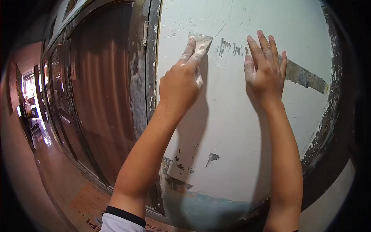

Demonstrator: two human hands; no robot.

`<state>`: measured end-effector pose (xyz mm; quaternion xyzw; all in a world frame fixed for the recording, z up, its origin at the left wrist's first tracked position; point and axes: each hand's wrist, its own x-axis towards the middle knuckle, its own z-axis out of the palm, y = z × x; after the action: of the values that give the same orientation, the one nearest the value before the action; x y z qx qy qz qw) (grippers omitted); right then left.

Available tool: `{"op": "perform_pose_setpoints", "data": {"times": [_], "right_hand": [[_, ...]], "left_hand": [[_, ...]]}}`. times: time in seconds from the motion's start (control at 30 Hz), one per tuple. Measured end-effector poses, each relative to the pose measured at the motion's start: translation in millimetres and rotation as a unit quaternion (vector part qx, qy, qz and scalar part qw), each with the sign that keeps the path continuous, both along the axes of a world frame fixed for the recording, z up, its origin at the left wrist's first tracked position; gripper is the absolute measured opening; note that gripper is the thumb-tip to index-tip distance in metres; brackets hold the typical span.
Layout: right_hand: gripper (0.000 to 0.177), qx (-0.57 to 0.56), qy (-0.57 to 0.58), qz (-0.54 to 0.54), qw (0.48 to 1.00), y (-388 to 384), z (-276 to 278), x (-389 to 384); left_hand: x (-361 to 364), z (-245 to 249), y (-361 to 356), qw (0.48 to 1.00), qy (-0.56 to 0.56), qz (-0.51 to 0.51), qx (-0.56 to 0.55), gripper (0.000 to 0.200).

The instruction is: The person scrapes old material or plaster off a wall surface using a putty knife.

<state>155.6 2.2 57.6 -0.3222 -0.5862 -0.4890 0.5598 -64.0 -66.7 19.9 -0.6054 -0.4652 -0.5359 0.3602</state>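
My left hand [178,84] is closed around a putty knife [203,39], its broad blade against the upper part of a pale painted panel [228,116]. White dust or putty coats the fingers and the blade. To the right, my right hand [266,69] rests on the panel with its fingers spread and holds nothing. Between the two hands is a patch of dark scraped marks [228,47]. A grey bare strip [305,76] runs from beside my right hand toward the panel's right edge.
A dark wooden frame with a metal hinge [145,34] borders the panel on the left. Beyond it stands a door with a brown curtain [102,92]. Printed cardboard [89,205] lies on the floor. A corridor [50,154] stretches away at far left.
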Motion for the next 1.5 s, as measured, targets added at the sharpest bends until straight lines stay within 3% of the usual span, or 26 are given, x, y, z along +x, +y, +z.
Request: {"op": "perform_pose_setpoints", "data": {"times": [0.1, 0.23, 0.37, 0.43, 0.5, 0.7, 0.77, 0.83, 1.0, 1.1, 1.23, 1.33, 1.37, 1.43, 1.5], "right_hand": [[0.049, 0.0, -0.001, 0.01, 1.0, 1, 0, 1], [0.048, 0.003, -0.002, 0.007, 1.0, 0, 1, 0], [0.047, 0.0, 0.001, 0.012, 1.0, -1, 0, -1], [0.046, -0.004, 0.001, 0.018, 1.0, -2, -1, 0], [0.046, -0.004, -0.011, 0.016, 1.0, 0, -1, 3], [0.046, 0.015, -0.01, 0.014, 1.0, 6, -2, 2], [0.047, 0.016, -0.006, 0.014, 1.0, 4, -1, 2], [0.047, 0.019, -0.007, 0.019, 1.0, 6, -1, 3], [0.047, 0.019, -0.012, 0.024, 0.999, 8, 0, 4], [0.048, 0.012, -0.011, 0.022, 1.0, 9, 0, 5], [0.047, 0.022, -0.011, 0.022, 0.999, 11, -1, 3], [0.047, 0.023, -0.01, 0.025, 0.999, 11, 1, 4], [0.046, 0.018, -0.012, 0.025, 0.999, 11, 1, 4], [0.046, 0.016, -0.013, 0.025, 0.999, 10, 2, 4], [0.046, 0.011, -0.014, 0.023, 1.0, 9, 2, 5]], "left_hand": [[6, -34, -10, 0.999, -0.022, -0.002, -0.024, 0.058], [5, -73, -7, 1.0, -0.005, -0.017, -0.019, 0.072], [9, -32, -1, 1.0, -0.004, 0.009, -0.01, 0.071], [10, -9, 1, 1.0, 0.001, 0.016, 0.008, 0.056], [16, -6, -8, 0.999, -0.018, 0.006, -0.031, 0.058], [24, -79, -16, 0.997, -0.026, -0.022, -0.063, 0.069], [27, -74, -16, 0.996, -0.032, -0.018, -0.081, 0.069], [24, -55, -1, 1.0, 0.005, 0.01, -0.018, 0.072], [26, -10, 6, 1.0, 0.006, -0.003, 0.018, 0.065], [29, -38, 0, 1.0, 0.009, -0.004, 0.011, 0.066], [40, -85, -20, 0.994, -0.031, -0.033, -0.101, 0.074], [46, -59, -16, 0.997, -0.021, -0.001, -0.076, 0.072], [49, -41, -19, 0.994, -0.027, 0.002, -0.105, 0.064], [42, -16, -4, 0.999, 0.012, 0.018, -0.023, 0.069], [43, -11, -3, 0.999, 0.01, 0.03, -0.034, 0.065]]}}
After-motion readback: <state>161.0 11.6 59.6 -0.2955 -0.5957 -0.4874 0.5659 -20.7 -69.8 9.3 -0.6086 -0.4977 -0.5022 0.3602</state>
